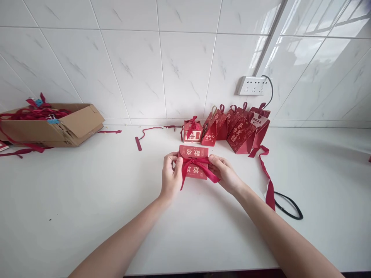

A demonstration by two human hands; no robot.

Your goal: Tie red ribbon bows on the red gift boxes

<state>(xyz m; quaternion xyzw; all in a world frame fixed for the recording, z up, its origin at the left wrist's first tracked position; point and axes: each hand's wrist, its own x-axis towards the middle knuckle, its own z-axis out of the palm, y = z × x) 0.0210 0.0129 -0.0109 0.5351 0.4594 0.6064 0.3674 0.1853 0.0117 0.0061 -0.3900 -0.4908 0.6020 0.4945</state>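
Note:
A flat-fronted red gift box (pixel 193 150) with white lettering is between my hands above the white counter. Round its middle runs a red satin ribbon (pixel 194 162), knotted at the centre, with two tails hanging down over the front. My left hand (pixel 171 175) is closed at the box's left side, thumb and fingers pinching the ribbon there. At the right side, my right hand (pixel 225 172) pinches the ribbon between thumb and fingertips. The fingers of both hands partly hide the box's side edges.
Behind stand a small bow-tied red box (pixel 193 131) and several red wedge-shaped boxes (pixel 242 135). A cardboard box (pixel 82 119) of ribbons is at the left. A loose ribbon (pixel 265 170), a black loop (pixel 292 204) and a power strip (pixel 251 85) are at the right.

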